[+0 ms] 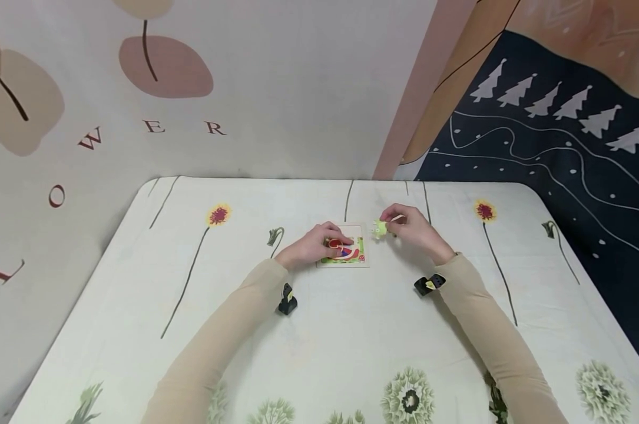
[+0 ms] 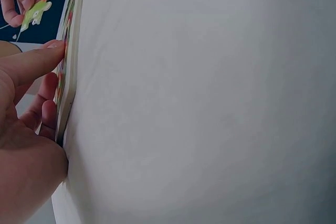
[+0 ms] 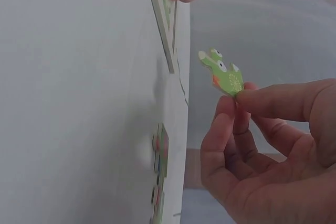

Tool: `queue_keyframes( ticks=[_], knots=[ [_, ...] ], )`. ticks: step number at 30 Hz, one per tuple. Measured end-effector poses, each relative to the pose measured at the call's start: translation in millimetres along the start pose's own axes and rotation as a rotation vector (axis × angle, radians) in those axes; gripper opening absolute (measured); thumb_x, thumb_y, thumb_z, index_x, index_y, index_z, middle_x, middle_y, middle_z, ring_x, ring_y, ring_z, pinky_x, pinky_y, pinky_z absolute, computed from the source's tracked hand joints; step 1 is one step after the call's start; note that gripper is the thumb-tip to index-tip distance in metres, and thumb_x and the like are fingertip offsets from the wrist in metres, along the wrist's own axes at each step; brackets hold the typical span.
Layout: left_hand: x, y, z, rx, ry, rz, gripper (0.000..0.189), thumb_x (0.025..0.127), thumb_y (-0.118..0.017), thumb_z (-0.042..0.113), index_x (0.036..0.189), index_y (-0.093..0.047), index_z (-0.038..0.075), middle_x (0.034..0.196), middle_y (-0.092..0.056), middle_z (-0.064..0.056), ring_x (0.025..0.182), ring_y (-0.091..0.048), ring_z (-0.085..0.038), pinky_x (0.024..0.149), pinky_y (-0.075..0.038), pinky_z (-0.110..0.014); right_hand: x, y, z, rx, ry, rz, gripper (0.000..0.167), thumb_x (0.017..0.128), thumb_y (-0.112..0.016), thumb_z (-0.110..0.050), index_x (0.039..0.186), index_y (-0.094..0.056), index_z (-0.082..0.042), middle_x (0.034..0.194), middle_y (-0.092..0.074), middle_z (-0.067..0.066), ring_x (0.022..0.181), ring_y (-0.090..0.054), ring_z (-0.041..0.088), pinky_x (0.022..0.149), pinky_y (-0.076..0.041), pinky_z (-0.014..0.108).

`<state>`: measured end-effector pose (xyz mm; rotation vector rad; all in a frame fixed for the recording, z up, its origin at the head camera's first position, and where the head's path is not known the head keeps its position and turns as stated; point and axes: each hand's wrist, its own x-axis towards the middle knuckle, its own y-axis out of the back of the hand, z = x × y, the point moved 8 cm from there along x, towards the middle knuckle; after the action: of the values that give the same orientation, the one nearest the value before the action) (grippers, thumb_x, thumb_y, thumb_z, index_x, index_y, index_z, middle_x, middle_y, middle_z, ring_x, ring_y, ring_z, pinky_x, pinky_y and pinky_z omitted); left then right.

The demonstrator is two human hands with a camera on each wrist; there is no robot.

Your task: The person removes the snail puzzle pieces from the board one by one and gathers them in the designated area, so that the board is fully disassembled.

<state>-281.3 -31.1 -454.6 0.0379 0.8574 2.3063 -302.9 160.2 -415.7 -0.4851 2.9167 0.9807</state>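
Note:
Between thumb and fingertips, my right hand [image 1: 411, 229] pinches a small flat green puzzle piece [image 3: 229, 80] with cartoon eyes and a pale snout. The piece is held above the table, just right of a thin square puzzle board [image 1: 363, 253]. On that board's colourful picture of red, blue and green rests my left hand [image 1: 319, 244], its fingers reaching across the surface and covering part of the picture. In the left wrist view the index finger [image 2: 44, 61] touches the board's face.
Several more flat puzzle pieces [image 3: 160, 156] lie on the table, seen edge-on in the right wrist view. The white tablecloth [image 1: 346, 330] has printed flowers. Behind the table's far edge hangs a pale patterned cloth [image 1: 298, 106], with a dark one [image 1: 536, 141] at the right.

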Motion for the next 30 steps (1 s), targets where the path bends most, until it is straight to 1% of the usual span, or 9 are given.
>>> queue_keyframes(
  ticks=[7,12,17,22,30],
  knots=[
    [-1.1,0.7,0.2,-0.005,0.001,0.007,0.036,0.094,-0.064,0.008,0.130,-0.067,0.011,0.138,-0.048,-0.013,0.130,-0.040,-0.031,0.113,-0.033,-0.049,-5.0,9.1,10.3,0.012,-0.013,0.017,0.022,0.095,-0.052,-0.001,0.113,-0.062,0.003,0.115,-0.062,0.021,0.100,-0.061,0.032,0.078,-0.046,0.027],
    [-1.7,0.7,0.3,-0.003,-0.002,0.009,0.036,0.094,-0.064,0.009,0.130,-0.067,0.012,0.138,-0.048,-0.013,0.130,-0.041,-0.031,0.113,-0.033,-0.048,-9.8,14.1,14.1,0.003,-0.022,0.022,0.022,0.095,-0.051,0.000,0.114,-0.061,0.004,0.116,-0.062,0.022,0.100,-0.061,0.032,0.078,-0.045,0.027],
    [-2.0,0.7,1.0,-0.012,-0.003,0.011,0.036,0.093,-0.065,0.008,0.129,-0.067,0.011,0.136,-0.050,-0.013,0.129,-0.042,-0.030,0.111,-0.034,-0.046,-15.6,20.7,15.5,-0.009,-0.011,0.036,0.021,0.095,-0.053,-0.001,0.113,-0.061,0.005,0.116,-0.062,0.023,0.099,-0.061,0.030,0.079,-0.045,0.024],
    [-1.5,0.4,-0.3,-0.020,0.001,0.015,0.036,0.093,-0.065,0.008,0.129,-0.068,0.011,0.135,-0.051,-0.013,0.127,-0.044,-0.029,0.109,-0.037,-0.043,-20.2,29.7,23.3,-0.022,-0.031,0.052,0.022,0.095,-0.053,-0.002,0.114,-0.061,0.004,0.117,-0.061,0.022,0.096,-0.061,0.026,0.079,-0.045,0.023],
    [-0.3,0.2,-1.1,-0.032,0.008,0.011,0.036,0.093,-0.066,0.009,0.129,-0.068,0.012,0.136,-0.050,-0.012,0.127,-0.044,-0.028,0.109,-0.038,-0.043,-24.1,42.8,39.1,-0.051,-0.053,0.081,0.022,0.094,-0.053,0.000,0.114,-0.061,0.005,0.115,-0.061,0.023,0.090,-0.058,0.016,0.075,-0.045,0.018]
  ],
)
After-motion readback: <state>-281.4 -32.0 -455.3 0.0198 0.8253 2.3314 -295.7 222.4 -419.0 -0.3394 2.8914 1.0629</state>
